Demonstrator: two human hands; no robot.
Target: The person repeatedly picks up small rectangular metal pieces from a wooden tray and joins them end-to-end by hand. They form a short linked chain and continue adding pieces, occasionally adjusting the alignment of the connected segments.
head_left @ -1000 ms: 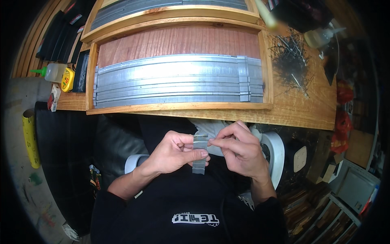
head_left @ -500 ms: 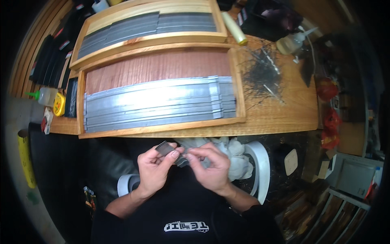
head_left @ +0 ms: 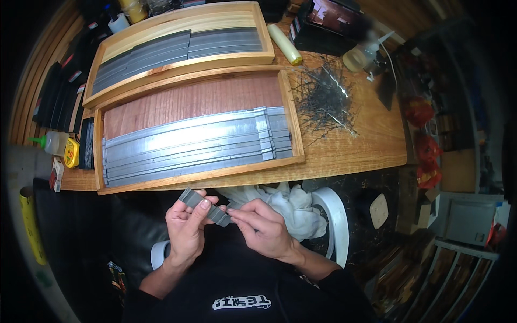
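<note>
In front of my body, below the table edge, my left hand (head_left: pixel 186 229) is closed round a short stack of grey, flat metal-looking strips (head_left: pixel 218 216), its thumb pressed on top. My right hand (head_left: pixel 266 229) pinches at the stack's right end; whether it grips the stack itself or something small there is hidden by the fingers. Just beyond my hands stands a wooden tray (head_left: pixel 204 176) holding rows of long grey strips (head_left: pixel 177 145) over a reddish-brown base. Behind it a second wooden tray (head_left: pixel 215 61) carries more grey strips (head_left: pixel 221 43).
Thin dark slivers (head_left: pixel 323 97) lie heaped on the table's right side, near a pale yellow roll (head_left: pixel 284 44) and a squeeze bottle (head_left: pixel 356 58). At left are a yellow tape measure (head_left: pixel 72 153) and a green-tipped bottle (head_left: pixel 54 142). White cloth (head_left: pixel 293 207) hangs by a white chair arm (head_left: pixel 336 226).
Both hands have shifted slightly left and down in the picture. The grey stack now shows more of its length between them. The view of the table has also moved left.
</note>
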